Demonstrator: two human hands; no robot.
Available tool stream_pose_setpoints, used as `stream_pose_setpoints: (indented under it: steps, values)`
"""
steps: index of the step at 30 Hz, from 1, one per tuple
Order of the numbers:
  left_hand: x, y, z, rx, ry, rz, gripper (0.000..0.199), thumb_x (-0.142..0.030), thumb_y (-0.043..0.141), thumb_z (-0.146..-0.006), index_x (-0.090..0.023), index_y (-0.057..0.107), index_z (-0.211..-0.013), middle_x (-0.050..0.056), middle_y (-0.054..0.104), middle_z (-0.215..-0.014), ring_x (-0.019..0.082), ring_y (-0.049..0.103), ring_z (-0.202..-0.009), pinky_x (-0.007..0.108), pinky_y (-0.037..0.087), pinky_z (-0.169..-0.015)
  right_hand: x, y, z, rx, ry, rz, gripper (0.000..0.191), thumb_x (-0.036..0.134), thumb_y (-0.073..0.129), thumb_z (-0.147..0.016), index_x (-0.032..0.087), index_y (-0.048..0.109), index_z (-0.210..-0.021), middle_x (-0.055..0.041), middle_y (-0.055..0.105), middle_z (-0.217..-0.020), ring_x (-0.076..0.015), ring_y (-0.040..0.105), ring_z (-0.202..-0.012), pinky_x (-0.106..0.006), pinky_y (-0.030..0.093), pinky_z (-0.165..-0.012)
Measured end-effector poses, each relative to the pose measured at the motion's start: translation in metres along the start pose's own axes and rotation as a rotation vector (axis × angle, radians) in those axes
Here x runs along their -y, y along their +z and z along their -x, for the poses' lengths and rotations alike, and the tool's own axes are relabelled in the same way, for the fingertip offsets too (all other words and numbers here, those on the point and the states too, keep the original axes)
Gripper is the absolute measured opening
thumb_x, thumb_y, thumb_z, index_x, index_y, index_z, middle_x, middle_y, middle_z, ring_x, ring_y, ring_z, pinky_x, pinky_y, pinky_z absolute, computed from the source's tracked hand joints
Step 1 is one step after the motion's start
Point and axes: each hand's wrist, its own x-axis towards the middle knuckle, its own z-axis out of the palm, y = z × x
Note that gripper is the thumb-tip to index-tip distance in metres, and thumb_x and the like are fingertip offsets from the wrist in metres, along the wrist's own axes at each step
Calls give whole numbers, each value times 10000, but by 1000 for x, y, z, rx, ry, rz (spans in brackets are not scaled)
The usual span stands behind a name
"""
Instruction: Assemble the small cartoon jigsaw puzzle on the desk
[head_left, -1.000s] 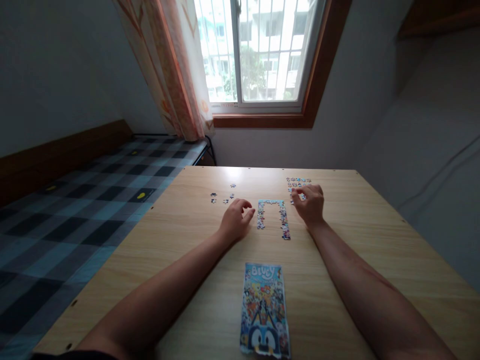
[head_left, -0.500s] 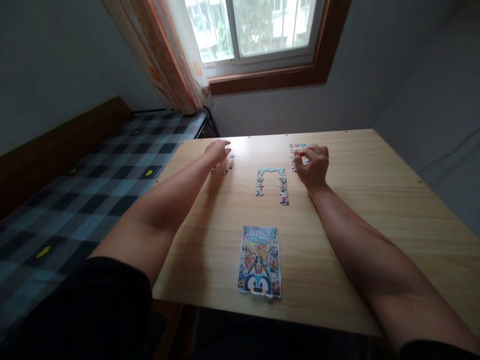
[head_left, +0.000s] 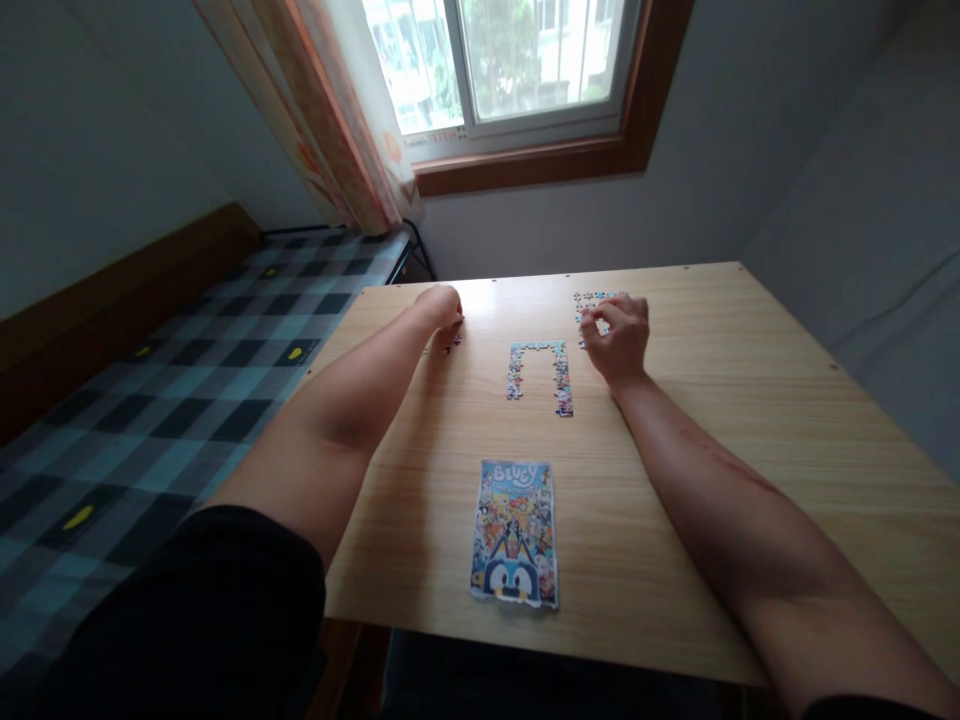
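My left hand [head_left: 444,306] reaches to the far left of the table, with its fingers curled down and closed among loose puzzle pieces [head_left: 452,345]. What its fingertips hold, if anything, is hidden. My right hand [head_left: 621,338] is over another group of puzzle pieces [head_left: 589,297] at the far right and partly covers them. Its thumb and forefinger are pinched together; anything between them is too small to make out. Between the hands lies a joined puzzle border [head_left: 564,375], with a top edge and two sides, the right side longer.
A torn-edged picture sheet [head_left: 514,535] reading "Bluey" lies near the front edge of the wooden table [head_left: 675,600]. To the left is a checked bed [head_left: 225,340]. A curtain [head_left: 330,120] and window [head_left: 540,60] are beyond the table.
My left hand has turned downward, and its outstretched fingers have closed onto the pieces at the left. My right hand stays pinched over its group. The view has shifted slightly.
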Motion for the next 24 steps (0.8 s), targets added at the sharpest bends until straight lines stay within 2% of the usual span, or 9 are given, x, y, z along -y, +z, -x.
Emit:
stream_pose_setpoints:
  steps: [5,9,10,13,16,18,19,21,24]
  values:
    - [-9,-23,5,51,-17,-30,121,-261,834,-615,-188,742,-644,-4,598,-512,169,595,-681,235,414,-672,1,3,0,-100,-40,-62,285,335,532,-932,217,577,-676,-57,614,-835,-222,510,-892,-396,419,-906]
    - [-19,-38,35,-41,63,83,170,-274,793,-724,-147,780,-837,47,727,-753,143,605,-688,237,426,-638,1,3,0,-116,-62,-51,281,319,538,-932,215,601,-679,-53,644,-842,-217,523,-882,-385,410,-900]
    - [-23,-37,48,-106,104,234,197,-262,781,-749,-125,778,-891,73,740,-796,139,602,-676,241,430,-623,2,3,0,-115,-67,-44,278,316,539,-933,214,609,-684,-53,653,-849,-219,528,-887,-385,406,-902]
    - [-36,-20,98,-100,156,640,260,-226,720,-817,-129,763,-1055,90,761,-842,121,597,-622,239,459,-603,3,3,0,-106,-73,-23,264,307,548,-931,210,627,-698,-52,674,-869,-224,542,-909,-382,397,-909]
    - [-47,11,148,24,190,739,213,-184,685,-826,-156,788,-1010,76,777,-845,124,631,-625,245,497,-633,3,5,1,-85,-76,-1,256,302,558,-923,207,629,-696,-52,676,-866,-223,547,-907,-378,392,-907]
    - [-53,31,171,56,212,744,193,-187,688,-824,-167,798,-981,62,781,-826,129,644,-612,251,507,-641,2,6,2,-77,-89,22,253,297,564,-918,206,627,-690,-52,674,-859,-225,547,-906,-376,393,-904]
    - [-55,39,178,67,207,756,193,-199,688,-828,-170,800,-982,58,782,-820,138,654,-613,255,510,-636,2,7,3,-73,-98,35,252,295,566,-915,206,626,-687,-53,673,-856,-226,546,-906,-375,394,-901]
    - [-58,51,185,14,195,804,193,-204,685,-834,-171,800,-986,58,789,-849,161,694,-687,265,528,-675,2,8,3,-64,-112,63,252,291,572,-912,206,624,-680,-54,672,-851,-229,544,-903,-374,392,-892]
    - [-59,58,186,-49,197,858,166,-191,697,-825,-170,801,-952,57,795,-888,183,725,-783,277,545,-742,7,8,4,-46,-123,116,247,280,587,-905,205,624,-672,-56,676,-855,-232,540,-905,-374,382,-873]
